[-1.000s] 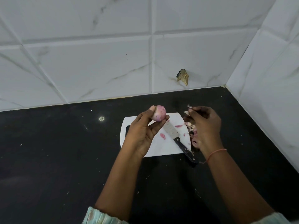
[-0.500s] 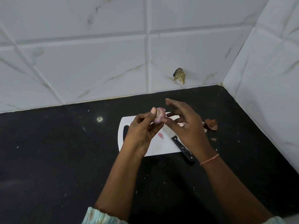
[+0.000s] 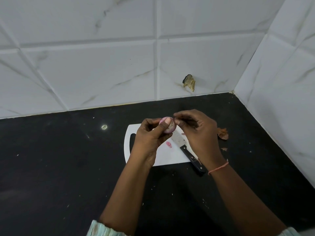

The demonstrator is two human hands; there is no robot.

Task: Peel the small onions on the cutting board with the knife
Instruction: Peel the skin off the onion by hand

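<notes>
White marbled tiles [image 3: 102,68] line the back and right walls, and below them runs the black surface [image 3: 59,167], dusted with pale crumbs. I'm looking down over both forearms from the head view. My left hand [image 3: 150,137] is raised above the white cutting board [image 3: 167,155], fingers curled round the small onion [image 3: 167,126], thumb laid across its front; the onion shows pale pink and mostly bare. My right hand [image 3: 199,132] comes in from the other side, thumb and forefinger pinched together right at the onion's top edge. Whether there is a strip of skin between them I can't tell, it's too small to make out. The knife [image 3: 185,149] lies flat on the board under my hands, blade pointing up and left, black handle running off the board's near right corner onto the surface. Neither hand touches it. A little pink scrap [image 3: 169,144] sits on the board just left of the blade. Brown onion skins [image 3: 223,133] lie on the surface just right of the board, partly hidden behind my right hand. An orange thread [image 3: 219,168] circles my right wrist. On the back wall a ragged brown patch [image 3: 189,82] marks one tile.
</notes>
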